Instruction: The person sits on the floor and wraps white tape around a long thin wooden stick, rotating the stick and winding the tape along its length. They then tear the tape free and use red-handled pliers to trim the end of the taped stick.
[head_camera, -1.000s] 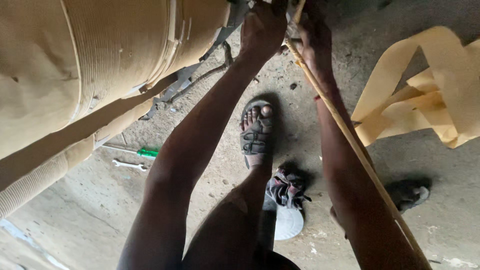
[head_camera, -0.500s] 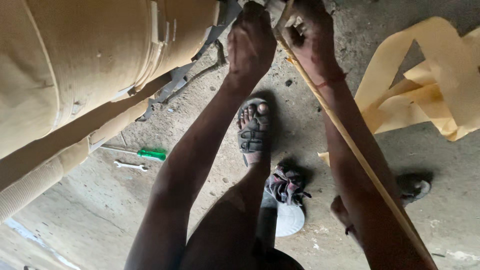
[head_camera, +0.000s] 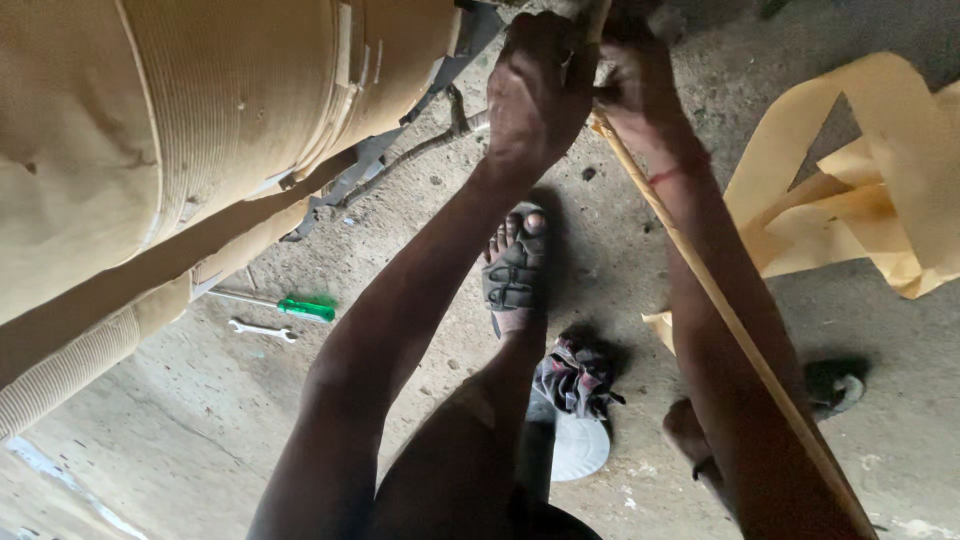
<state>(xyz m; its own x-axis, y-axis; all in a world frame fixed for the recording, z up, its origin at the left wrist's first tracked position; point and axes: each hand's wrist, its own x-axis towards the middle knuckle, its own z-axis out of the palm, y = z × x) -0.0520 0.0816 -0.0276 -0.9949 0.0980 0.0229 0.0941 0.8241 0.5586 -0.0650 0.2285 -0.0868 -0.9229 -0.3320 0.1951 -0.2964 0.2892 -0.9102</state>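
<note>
looking down, the nearest things are the person's own bare arms and a bent leg rising from the bottom edge. just past the knee a dark rag (head_camera: 575, 375) lies bunched on the concrete floor (head_camera: 200, 440), touching a white disc (head_camera: 580, 447) beneath it. a dark sandal (head_camera: 835, 385) sits off to the right, apart from the rag. the foot (head_camera: 515, 275) in a grey strapped sandal is planted a little farther out, between the two arms.

to the left on the floor lie a green-handled screwdriver (head_camera: 290, 305) and, just beside it, a small spanner (head_camera: 262, 329). above them a big tan drum (head_camera: 200, 120) fills the upper left corner, with a ribbed tan roll (head_camera: 90, 350) under it.

a long tan strip (head_camera: 720, 310) runs from the lower right up along the right forearm to the hands. loose loops of wide tan tape (head_camera: 870, 190) are heaped at the far right.

farthest out, near the top edge, both hands meet. the left hand (head_camera: 540, 90) is curled tight, fingers closed on the strip's top end. the right hand (head_camera: 640, 85) is closed too, touching the left hand and gripping the strip where it reaches the hands; its fingertips are hidden.
</note>
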